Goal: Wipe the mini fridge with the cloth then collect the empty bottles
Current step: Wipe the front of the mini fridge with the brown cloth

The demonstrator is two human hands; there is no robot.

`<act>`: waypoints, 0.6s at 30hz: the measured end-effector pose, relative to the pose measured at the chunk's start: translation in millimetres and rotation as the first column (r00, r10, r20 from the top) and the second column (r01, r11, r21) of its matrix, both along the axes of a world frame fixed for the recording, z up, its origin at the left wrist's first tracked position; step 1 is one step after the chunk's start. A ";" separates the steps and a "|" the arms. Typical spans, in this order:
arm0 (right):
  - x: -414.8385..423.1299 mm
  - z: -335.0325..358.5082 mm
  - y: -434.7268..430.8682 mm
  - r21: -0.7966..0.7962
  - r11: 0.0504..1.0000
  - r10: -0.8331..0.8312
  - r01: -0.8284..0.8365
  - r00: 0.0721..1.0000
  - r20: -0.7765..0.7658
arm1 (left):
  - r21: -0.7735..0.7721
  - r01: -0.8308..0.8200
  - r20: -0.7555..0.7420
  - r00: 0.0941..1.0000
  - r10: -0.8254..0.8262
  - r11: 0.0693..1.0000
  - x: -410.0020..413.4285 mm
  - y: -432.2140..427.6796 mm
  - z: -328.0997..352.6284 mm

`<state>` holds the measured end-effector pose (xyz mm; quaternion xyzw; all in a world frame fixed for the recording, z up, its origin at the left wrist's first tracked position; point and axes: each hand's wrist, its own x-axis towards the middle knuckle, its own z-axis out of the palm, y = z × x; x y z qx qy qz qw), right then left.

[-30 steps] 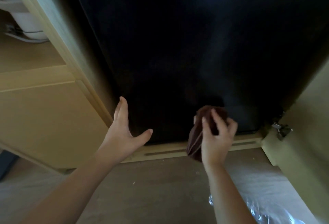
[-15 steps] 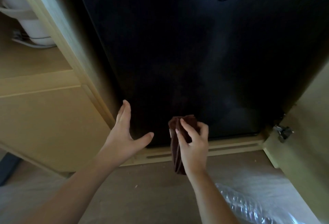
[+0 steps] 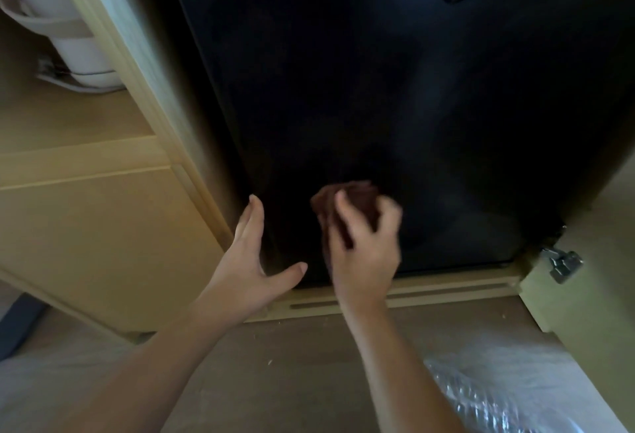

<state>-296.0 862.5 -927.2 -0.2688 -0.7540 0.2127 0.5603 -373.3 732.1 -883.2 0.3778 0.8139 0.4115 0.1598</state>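
Observation:
A black mini fridge fills a wooden cabinet, its door shut, with a round lock near the top right. My right hand grips a bunched dark brown cloth and holds it against the lower part of the fridge door. My left hand is spread, fingers straight, resting at the fridge's lower left edge beside the cabinet frame. No bottles show clearly.
The wooden cabinet frame runs down the left; an open cabinet door with a metal hinge stands at the right. A white appliance sits on a shelf at upper left. Clear crinkled plastic lies on the floor at lower right.
My right hand has swept the cloth leftward along the bottom of the fridge door, then slightly up and to the right. My left hand has stayed in place.

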 end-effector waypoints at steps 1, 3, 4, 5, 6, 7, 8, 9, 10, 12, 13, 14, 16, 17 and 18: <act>-0.8 -12.7 -7.4 0.025 0.998 0.054 -0.056 0.994 0.091 | -0.001 -0.006 0.001 1.000 0.006 1.000 0.0 -0.6 0.2; 2.1 -28.3 -13.0 0.016 0.991 0.129 -0.135 0.974 0.188 | 0.007 -0.003 0.014 1.000 0.003 1.000 -0.6 -3.5 1.0; 5.2 -30.4 -11.3 -0.011 0.989 0.144 -0.144 0.973 0.178 | 0.012 0.004 0.023 1.000 -0.005 1.000 -0.6 -5.6 1.3; 8.5 -29.7 -7.7 -0.052 0.990 0.133 -0.128 0.983 0.127 | 0.012 0.012 0.033 0.999 -0.012 1.000 -0.6 -7.5 1.4; 12.0 -26.2 -2.0 -0.115 0.989 0.095 -0.090 0.995 0.041 | 0.012 0.018 0.040 0.999 -0.018 1.000 -0.5 -8.8 1.0; 15.6 -20.2 6.0 -0.203 0.978 0.038 -0.050 0.997 -0.065 | 0.015 0.020 0.043 0.999 -0.021 1.000 -0.4 -9.1 -0.2; 19.1 -12.5 15.9 -0.297 0.954 -0.029 -0.023 0.985 -0.170 | 0.021 0.020 0.042 0.999 -0.021 1.000 -0.3 -8.9 -1.7; 22.2 -4.6 26.7 -0.375 0.927 -0.094 -0.010 0.961 -0.259 | 0.026 0.018 0.042 0.999 -0.019 0.999 -0.3 -7.9 -2.9; 25.1 2.7 36.5 -0.422 0.907 -0.144 -0.005 0.936 -0.321 | 0.029 0.014 0.044 0.999 -0.015 0.999 -0.2 -6.7 -4.0; 29.0 12.5 47.7 -0.429 0.903 -0.185 0.009 0.910 -0.371 | 0.027 0.007 0.049 0.999 -0.009 1.000 -0.5 -5.0 -6.1; 28.6 13.8 48.0 -0.407 0.913 -0.192 0.026 0.908 -0.373 | 0.024 0.005 0.046 0.999 -0.006 1.000 -0.5 -5.0 -7.0; 26.6 12.7 45.8 -0.385 0.922 -0.201 0.049 0.910 -0.364 | 0.021 0.004 0.043 0.999 -0.005 1.000 -0.4 -5.0 -7.7; 19.6 5.7 36.0 -0.362 0.927 -0.218 0.097 0.926 -0.310 | 0.018 -0.004 0.037 0.999 0.004 1.000 -0.6 -5.3 -8.1; 15.9 0.8 29.6 -0.357 0.927 -0.217 0.111 0.937 -0.273 | 0.016 -0.010 0.036 0.999 0.010 1.000 -0.4 -5.1 -8.0; 12.8 -4.7 22.7 -0.353 0.929 -0.203 0.111 0.950 -0.235 | 0.017 -0.017 0.035 0.999 0.016 1.000 0.0 -4.4 -8.0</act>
